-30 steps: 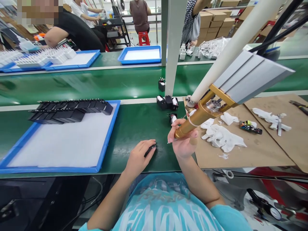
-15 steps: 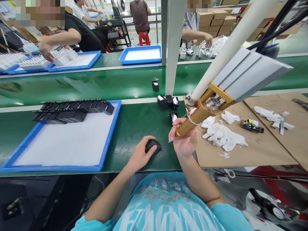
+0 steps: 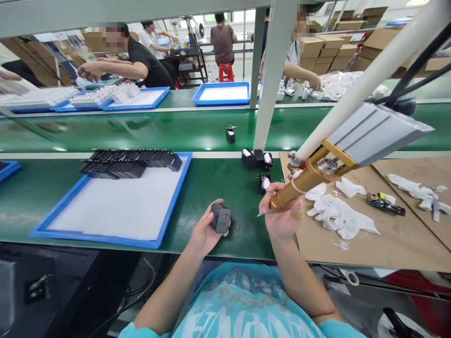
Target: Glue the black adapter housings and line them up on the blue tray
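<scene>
Left hand [image 3: 203, 236]: grip closed round a black charger [image 3: 223, 225], held over the green surface [image 3: 197, 188] — orange mark showing. Right hand [image 3: 282, 225]: grip curled about a gold tool's [image 3: 299, 184] lower end. Loose chargers [image 3: 248, 160] sit beyond; leftward, a blue tray [image 3: 116, 211] bears charger rows [image 3: 127, 169].

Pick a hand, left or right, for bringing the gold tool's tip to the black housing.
Right, I'd say. The right hand grips the gold tool, its pale tip pointing leftward toward the black housing. The left hand is occupied holding that housing, so it looks better suited to steadying.
</scene>
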